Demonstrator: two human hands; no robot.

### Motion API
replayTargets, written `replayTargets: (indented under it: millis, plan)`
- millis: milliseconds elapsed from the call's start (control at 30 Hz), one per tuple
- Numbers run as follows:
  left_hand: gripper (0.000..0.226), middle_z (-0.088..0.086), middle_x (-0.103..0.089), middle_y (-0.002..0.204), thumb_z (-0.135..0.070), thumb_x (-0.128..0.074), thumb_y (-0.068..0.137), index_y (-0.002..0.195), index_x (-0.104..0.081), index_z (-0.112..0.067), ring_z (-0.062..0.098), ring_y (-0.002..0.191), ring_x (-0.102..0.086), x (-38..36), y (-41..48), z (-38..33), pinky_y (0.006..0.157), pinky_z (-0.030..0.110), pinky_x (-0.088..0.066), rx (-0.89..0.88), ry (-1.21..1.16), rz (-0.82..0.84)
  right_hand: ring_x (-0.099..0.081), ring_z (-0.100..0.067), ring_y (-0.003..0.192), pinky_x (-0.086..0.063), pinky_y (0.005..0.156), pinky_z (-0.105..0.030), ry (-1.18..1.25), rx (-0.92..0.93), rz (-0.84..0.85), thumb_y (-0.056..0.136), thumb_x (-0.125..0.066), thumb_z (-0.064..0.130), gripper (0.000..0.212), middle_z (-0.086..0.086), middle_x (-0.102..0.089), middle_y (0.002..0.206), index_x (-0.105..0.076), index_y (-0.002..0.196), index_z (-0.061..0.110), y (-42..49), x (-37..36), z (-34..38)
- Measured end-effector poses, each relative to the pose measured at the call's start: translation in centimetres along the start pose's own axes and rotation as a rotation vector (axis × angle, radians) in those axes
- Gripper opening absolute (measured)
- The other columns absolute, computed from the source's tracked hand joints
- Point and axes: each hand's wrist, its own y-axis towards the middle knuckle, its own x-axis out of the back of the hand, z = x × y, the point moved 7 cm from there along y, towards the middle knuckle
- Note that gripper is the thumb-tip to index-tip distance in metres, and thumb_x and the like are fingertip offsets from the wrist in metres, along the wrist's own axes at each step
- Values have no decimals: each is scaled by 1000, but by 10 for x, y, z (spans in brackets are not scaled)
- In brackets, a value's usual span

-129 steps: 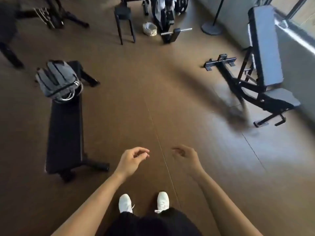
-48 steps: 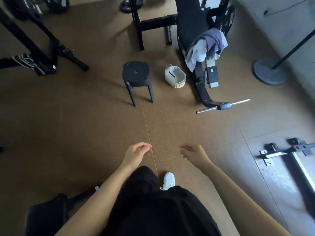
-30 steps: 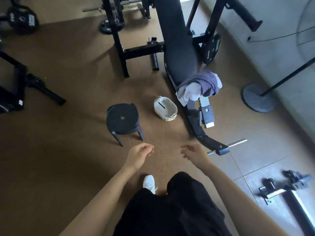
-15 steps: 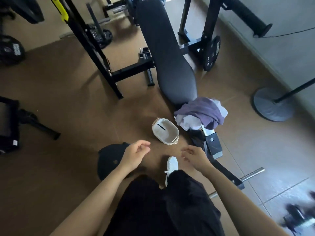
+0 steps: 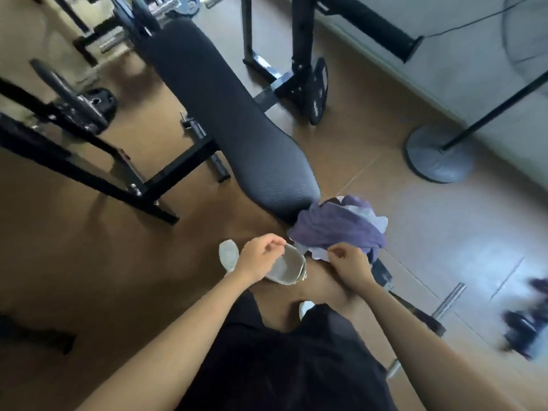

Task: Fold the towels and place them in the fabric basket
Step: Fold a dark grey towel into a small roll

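Loosely curled left hand (image 5: 257, 257) and right hand (image 5: 347, 263) hover over the basket (image 5: 287, 269) beside crumpled towels (image 5: 338, 229).

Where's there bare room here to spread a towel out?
The bench pad is bare along its top. Open floor lies between the towels and the fan base, and this side of the rack frame at left. It is crowded where towels, basket and shoe meet.
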Motion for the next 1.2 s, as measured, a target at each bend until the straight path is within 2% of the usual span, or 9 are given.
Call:
replayTargets:
  millis: [133,300,400,567,633,733,867,1067,1200]
  plan:
    - [17,-5,-75,108,-27,-62,97,111,-73,-25,16,102,-68,-30,106,-13,92,37,-55,-86,211,269,-65,-30,83,-45,65,-33,-32,-115,-200,91,-60,12,12,-7,-70,85,-69,86,5,46,13,-9]
    - [22,-1,-72,121,-28,-61,97,116,-71,-25,24,113,-65,-83,182,-38,93,35,-50,-212,449,489,-62,-33,106,-49,83,-38,-28,-281,-427,94,-62,18,24,-9,-65,119,-68,117,16,71,42,-28]
    - [31,0,-68,126,-28,-60,97,127,-63,-25,26,117,-63,-113,212,-55,95,35,-47,-290,502,528,-49,-36,129,-41,105,-43,-128,-300,-400,98,-56,17,43,-12,-56,143,-55,141,14,90,46,-34]
    - [65,7,-45,153,-32,-66,93,151,-40,-20,31,139,-44,-166,248,-76,111,45,-39,-527,718,543,-36,-34,141,-37,111,-52,-310,-307,-230,97,-59,27,66,-6,-46,155,-31,157,25,124,40,-59]
    - [68,7,-47,151,-38,-67,91,151,-39,-22,32,140,-42,-183,255,-72,111,46,-37,-563,845,566,-39,-35,136,-35,107,-52,-410,-303,-191,96,-59,30,61,-7,-52,146,-36,152,26,128,36,-70]
    - [51,0,-65,125,-39,-67,89,136,-52,-28,28,122,-55,-194,256,-70,101,43,-38,-665,1006,514,-46,-33,121,-33,97,-47,-462,-250,-282,91,-62,29,38,-6,-64,121,-57,129,24,126,41,-81]
    - [27,4,-71,109,-23,-62,85,111,-67,-31,32,99,-63,-184,247,-58,86,40,-49,-548,872,581,-54,-31,102,-32,88,-43,-404,-197,-306,83,-64,18,25,-7,-71,95,-67,107,19,115,38,-86]
    - [15,0,-64,97,-23,-74,81,95,-70,-20,21,88,-62,-167,225,-40,79,34,-50,-484,802,691,-50,-31,103,-45,83,-45,-258,-180,-288,81,-72,32,19,-6,-57,109,-70,93,18,85,10,-93]
    - [11,0,-70,91,-22,-72,82,89,-63,-24,24,88,-65,-163,215,-34,80,39,-55,-456,756,680,-51,-37,109,-42,85,-46,-357,-78,-360,74,-73,21,10,-5,-62,115,-69,82,16,75,8,-88]
